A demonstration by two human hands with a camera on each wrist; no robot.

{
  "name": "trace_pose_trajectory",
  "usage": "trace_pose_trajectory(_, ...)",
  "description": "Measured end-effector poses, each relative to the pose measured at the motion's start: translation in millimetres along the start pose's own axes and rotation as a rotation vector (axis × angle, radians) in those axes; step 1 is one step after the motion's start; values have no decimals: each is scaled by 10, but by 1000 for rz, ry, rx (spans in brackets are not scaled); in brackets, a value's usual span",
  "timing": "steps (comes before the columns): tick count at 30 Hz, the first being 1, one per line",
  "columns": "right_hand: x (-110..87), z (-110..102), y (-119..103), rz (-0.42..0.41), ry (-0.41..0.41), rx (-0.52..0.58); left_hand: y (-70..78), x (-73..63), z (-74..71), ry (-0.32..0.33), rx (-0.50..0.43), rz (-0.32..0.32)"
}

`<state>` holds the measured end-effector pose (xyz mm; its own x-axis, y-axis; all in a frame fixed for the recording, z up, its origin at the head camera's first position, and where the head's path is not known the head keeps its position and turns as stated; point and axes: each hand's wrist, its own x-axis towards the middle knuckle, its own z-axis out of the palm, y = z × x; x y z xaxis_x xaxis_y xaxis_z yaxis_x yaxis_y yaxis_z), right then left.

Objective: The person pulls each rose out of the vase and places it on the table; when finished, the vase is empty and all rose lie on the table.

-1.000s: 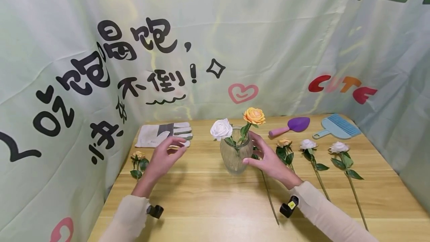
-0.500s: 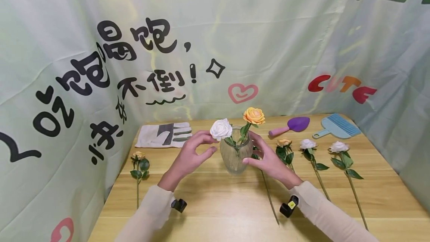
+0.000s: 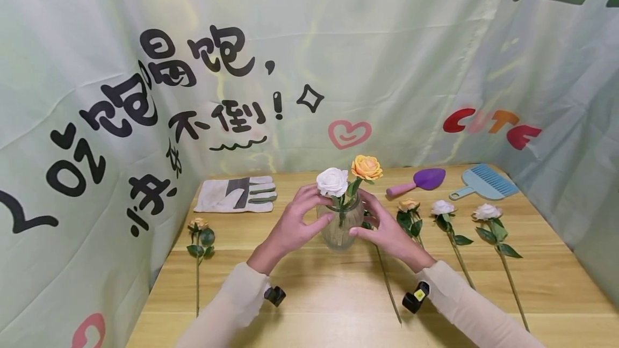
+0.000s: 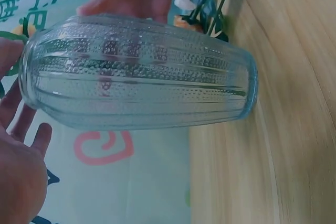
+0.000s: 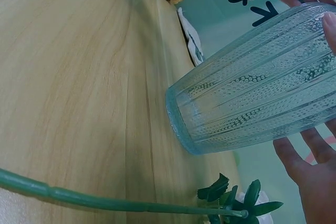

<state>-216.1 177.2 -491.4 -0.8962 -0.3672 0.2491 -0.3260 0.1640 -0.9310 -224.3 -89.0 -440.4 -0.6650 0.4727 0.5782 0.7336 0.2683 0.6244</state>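
A ribbed clear glass vase (image 3: 338, 235) stands upright on the table, holding a white rose (image 3: 332, 182) and an orange rose (image 3: 367, 167). My right hand (image 3: 384, 227) grips the vase from its right side, thumb in front and fingers behind; the right wrist view shows its fingers around the glass (image 5: 252, 87). At the vase mouth, my left hand (image 3: 300, 222) is cupped on the left, thumb right at the rim and fingertips beneath the white bloom. There is a gap between its thumb and fingers, and the bloom partly hides the fingertips.
A loose flower stem (image 3: 387, 283) lies beside the right hand, its bloom hidden. Further right lie an orange rose (image 3: 409, 204) and two white roses (image 3: 443, 208). Behind them are a purple trowel (image 3: 429, 179) and blue dustpan (image 3: 489, 181). Gloves (image 3: 237, 194) and another orange rose (image 3: 198, 224) lie left.
My left hand has moved right from near the gloves to the vase mouth. The white rose has shifted right, toward the orange one. My right hand stays on the vase.
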Motion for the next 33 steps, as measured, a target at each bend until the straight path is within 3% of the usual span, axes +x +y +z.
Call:
trace_pose_trajectory(5,-2,12,-4,-5,-7,10,13,4,60,-36,14,-18)
trace_pose_trajectory(9,-10,9,-8,-7,-7,14,17,32,113,-30,58,47)
trace_pose_trajectory(14,-10,6,-18,-4,-6,7,7,54,155,28,107,101)
trace_pose_trajectory(23,-16,-4,-21,20,8,-16,58,113,156,216,-24,-60)
trace_pose_trajectory(33,-26,2,-22,27,9,-29,129,207,242,345,-137,-219)
